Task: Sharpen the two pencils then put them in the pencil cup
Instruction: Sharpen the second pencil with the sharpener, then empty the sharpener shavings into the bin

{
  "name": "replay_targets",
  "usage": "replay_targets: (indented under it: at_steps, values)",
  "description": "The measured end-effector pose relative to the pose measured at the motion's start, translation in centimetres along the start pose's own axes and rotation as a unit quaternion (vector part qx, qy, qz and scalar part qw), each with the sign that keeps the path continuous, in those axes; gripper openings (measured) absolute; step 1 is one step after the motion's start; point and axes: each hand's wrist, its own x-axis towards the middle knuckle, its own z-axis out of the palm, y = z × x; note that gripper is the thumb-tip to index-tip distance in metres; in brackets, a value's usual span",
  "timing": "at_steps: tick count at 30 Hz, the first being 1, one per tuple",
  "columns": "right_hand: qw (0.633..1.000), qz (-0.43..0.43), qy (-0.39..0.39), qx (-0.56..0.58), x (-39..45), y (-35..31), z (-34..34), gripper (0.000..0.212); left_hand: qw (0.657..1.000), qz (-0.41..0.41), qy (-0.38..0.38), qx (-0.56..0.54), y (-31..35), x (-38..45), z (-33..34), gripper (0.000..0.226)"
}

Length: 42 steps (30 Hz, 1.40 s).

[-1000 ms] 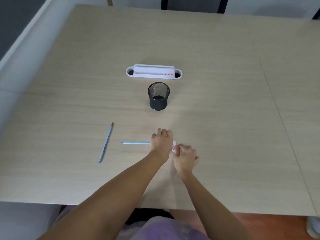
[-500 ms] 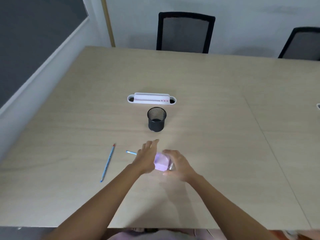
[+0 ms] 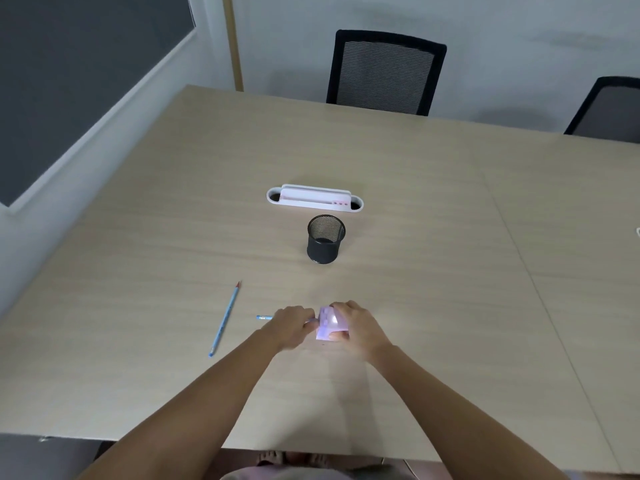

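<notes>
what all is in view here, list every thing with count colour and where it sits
pencil on the table: 1, blue with a red tip, lying loose to the left of the hands
held pencil: 1, blue, only its end shows left of the left hand
sharpener: 1, pale lilac, near the front of the table between the hands
pencil cup: 1, black mesh, upright at mid table, nothing seen in it
white holder: 1, white with pink marks, just behind the cup
table: 1, light wood
chairs: 2, black, at the far edge
left hand: 1, grips the held pencil
right hand: 1, holds the sharpener
</notes>
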Motion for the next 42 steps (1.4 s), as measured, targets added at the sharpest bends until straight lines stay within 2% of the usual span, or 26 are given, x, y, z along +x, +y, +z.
replay_targets:
  at_steps: [4,8,11,13,16,19,23,26,28,32,35,38,39,42]
  values:
    - [1.0,-0.001,0.01,-0.005,-0.1,0.0,0.1,0.046,0.997,-0.036,0.061,0.014,-0.6,-0.2,0.4,0.044]
    - [1.0,-0.006,0.022,-0.004,-0.1,0.2,0.2,0.048,0.99,-0.123,0.061,0.044,-1.4,-0.6,0.3,0.055]
    - [0.999,-0.015,0.03,-0.008,-0.1,0.3,0.4,0.047,0.985,-0.156,0.065,0.029,-3.0,-1.5,0.2,0.06]
    - [0.999,-0.018,0.034,0.0,-0.2,0.3,0.4,0.046,0.981,-0.172,0.091,-0.014,-3.7,-2.1,0.4,0.055]
    - [0.999,-0.021,0.031,0.005,-0.2,0.3,0.4,0.048,0.97,-0.198,0.124,-0.068,-4.3,-2.6,0.2,0.024]
    - [0.999,-0.02,0.033,0.008,-0.3,0.3,0.4,0.049,0.952,-0.236,0.162,-0.109,-5.5,-3.1,0.1,0.025]
    - [0.999,-0.023,0.041,0.008,-0.1,0.5,0.6,0.049,0.907,-0.317,0.224,-0.162,-6.7,-3.0,0.2,0.021]
    - [0.999,-0.019,0.04,0.006,0.0,0.6,0.8,0.049,0.876,-0.377,0.24,-0.181,-7.4,-2.9,0.2,0.021]
    - [0.999,-0.018,0.04,0.009,0.1,0.7,0.9,0.05,0.874,-0.386,0.235,-0.178,-7.9,-2.6,0.5,0.017]
    - [0.999,-0.02,0.042,0.006,0.1,0.7,0.9,0.05,0.879,-0.37,0.229,-0.193,-8.2,-2.2,0.7,0.009]
    - [0.999,-0.02,0.044,0.007,0.0,0.6,0.8,0.049,0.882,-0.343,0.276,-0.166,-8.0,-2.2,0.9,0.027]
    - [0.999,-0.022,0.049,0.012,-0.2,0.4,0.7,0.049,0.9,-0.2,0.357,-0.153,-6.4,-2.1,1.9,0.046]
    - [0.998,-0.024,0.05,0.011,-0.2,0.4,0.7,0.048,0.909,-0.146,0.335,-0.198,-5.3,-2.0,2.3,0.048]
    - [0.998,-0.029,0.051,0.006,-0.2,0.4,0.7,0.046,0.939,-0.055,0.162,-0.299,-1.5,-1.2,3.2,0.062]
